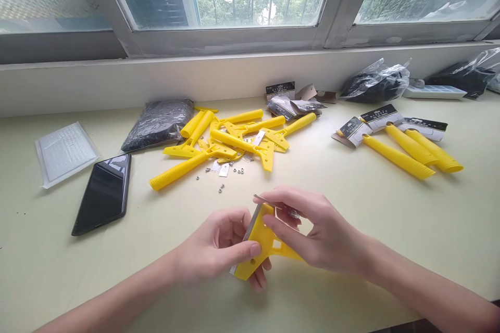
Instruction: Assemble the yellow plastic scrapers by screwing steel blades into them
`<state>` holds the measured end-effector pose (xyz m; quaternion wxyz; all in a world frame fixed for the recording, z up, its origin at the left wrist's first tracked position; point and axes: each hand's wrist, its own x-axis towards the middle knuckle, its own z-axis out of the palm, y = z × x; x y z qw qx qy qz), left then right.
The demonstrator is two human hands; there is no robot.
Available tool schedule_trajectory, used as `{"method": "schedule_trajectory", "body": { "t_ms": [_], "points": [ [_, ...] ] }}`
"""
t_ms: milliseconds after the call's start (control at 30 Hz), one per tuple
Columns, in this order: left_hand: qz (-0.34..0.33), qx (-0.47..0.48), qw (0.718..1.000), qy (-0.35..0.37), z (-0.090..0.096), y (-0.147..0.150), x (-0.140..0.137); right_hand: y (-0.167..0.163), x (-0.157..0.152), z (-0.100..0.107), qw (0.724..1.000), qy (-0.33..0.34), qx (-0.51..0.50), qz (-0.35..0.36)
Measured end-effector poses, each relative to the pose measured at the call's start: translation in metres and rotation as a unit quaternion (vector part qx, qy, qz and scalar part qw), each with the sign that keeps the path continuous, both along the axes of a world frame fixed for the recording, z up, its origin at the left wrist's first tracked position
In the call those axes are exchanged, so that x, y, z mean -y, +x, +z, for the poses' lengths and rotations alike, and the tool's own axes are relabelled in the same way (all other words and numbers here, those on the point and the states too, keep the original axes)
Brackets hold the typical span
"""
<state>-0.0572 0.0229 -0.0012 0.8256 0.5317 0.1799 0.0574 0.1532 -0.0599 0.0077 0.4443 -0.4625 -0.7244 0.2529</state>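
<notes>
Close to the table's front, my left hand (222, 242) is closed on the wide head of a yellow scraper (255, 242), thumb on top and fingers beneath. A grey metal blade (252, 222) lies along the head's left edge. My right hand (312, 223) is closed around the upper corner of the same head, its thumb pressing on the plastic. A thin, flat metal piece (263, 199) shows under its index finger. Something small and shiny (294, 214) sits among its curled fingers, too hidden to name. The scraper's handle runs behind the right hand.
A pile of yellow scraper parts (234, 135) lies beyond my hands, with loose nuts (239, 170) before it. Carded scrapers (398, 156) lie at right. At left are a phone (103, 192), a clear plastic packet (66, 152) and a dark bag (158, 122).
</notes>
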Motion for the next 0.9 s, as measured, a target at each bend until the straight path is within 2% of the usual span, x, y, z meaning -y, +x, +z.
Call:
{"method": "schedule_trajectory", "body": {
  "t_ms": [100, 233, 433, 667, 800, 900],
  "points": [
    [0.002, 0.003, 1.000, -0.001, 0.000, 0.001, 0.000, 0.000, -0.001, 0.000, 1.000, -0.024, 0.001, -0.010],
    [0.004, 0.003, 1.000, -0.002, -0.002, 0.001, 0.001, 0.001, -0.002, 0.003, 0.994, -0.100, 0.027, -0.021],
    [-0.002, -0.003, 1.000, 0.014, -0.005, -0.002, 0.001, -0.001, -0.003, 0.008, 0.989, -0.143, -0.019, 0.017],
    [-0.009, -0.023, 0.999, 0.030, -0.002, -0.001, 0.004, -0.004, -0.004, 0.008, 0.989, -0.143, -0.014, 0.022],
    [0.006, -0.036, 0.998, 0.045, 0.000, -0.001, 0.007, 0.003, -0.006, 0.008, 0.995, -0.089, -0.003, -0.047],
    [0.035, -0.035, 0.994, 0.093, -0.001, -0.002, 0.010, 0.015, -0.012, 0.004, 0.994, -0.029, -0.010, -0.102]
  ]
}}
